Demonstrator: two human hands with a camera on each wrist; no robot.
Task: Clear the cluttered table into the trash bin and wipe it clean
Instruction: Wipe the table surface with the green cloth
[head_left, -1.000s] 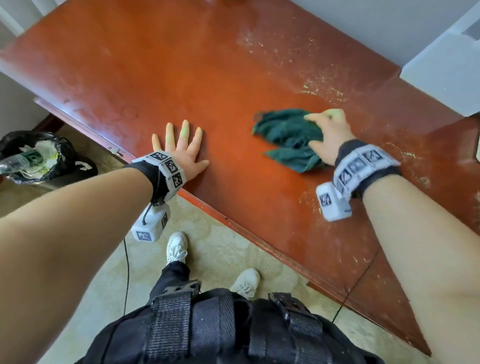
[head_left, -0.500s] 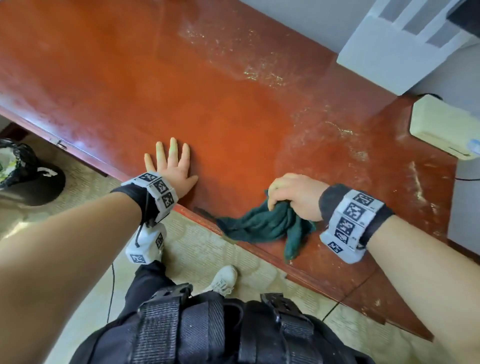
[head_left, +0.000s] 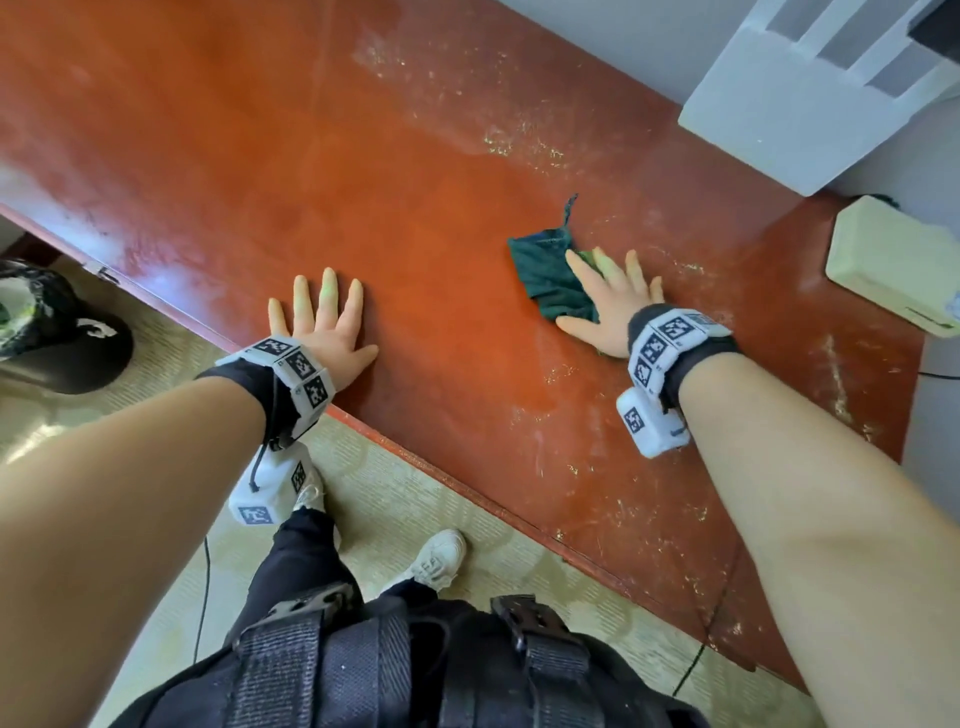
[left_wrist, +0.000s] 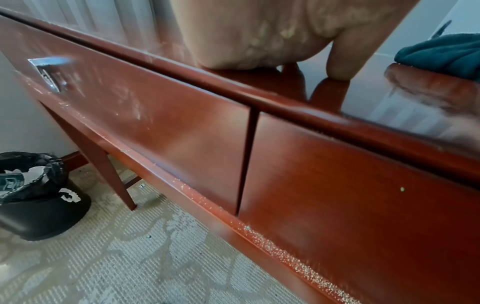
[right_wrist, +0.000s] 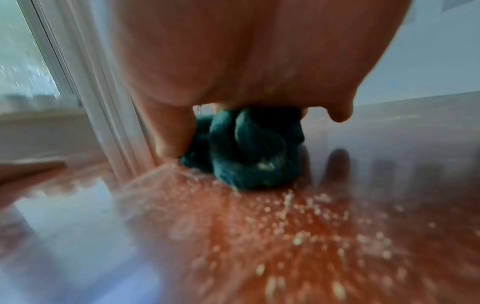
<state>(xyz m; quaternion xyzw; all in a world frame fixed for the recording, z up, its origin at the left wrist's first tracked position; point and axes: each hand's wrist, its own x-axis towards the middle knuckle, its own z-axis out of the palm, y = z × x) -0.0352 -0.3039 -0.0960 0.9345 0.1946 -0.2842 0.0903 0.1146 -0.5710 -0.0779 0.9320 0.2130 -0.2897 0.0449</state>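
Cloth (head_left: 545, 273) under flat R hand (head_left: 613, 306) on table (head_left: 415, 171) w/ crumbs.

Red-brown table (head_left: 415, 171): green cloth (head_left: 545, 270), pale crumbs (head_left: 519, 140), cream box (head_left: 888, 265).

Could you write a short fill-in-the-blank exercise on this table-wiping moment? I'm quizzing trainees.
1. The right hand presses a dark green ____ onto the red-brown table.
2. The left hand lies ____ on the tabletop, holding nothing.
3. The black trash bin stands on the ____.
4. Pale ____ dot the tabletop.

Missing words: cloth; flat; carpet; crumbs
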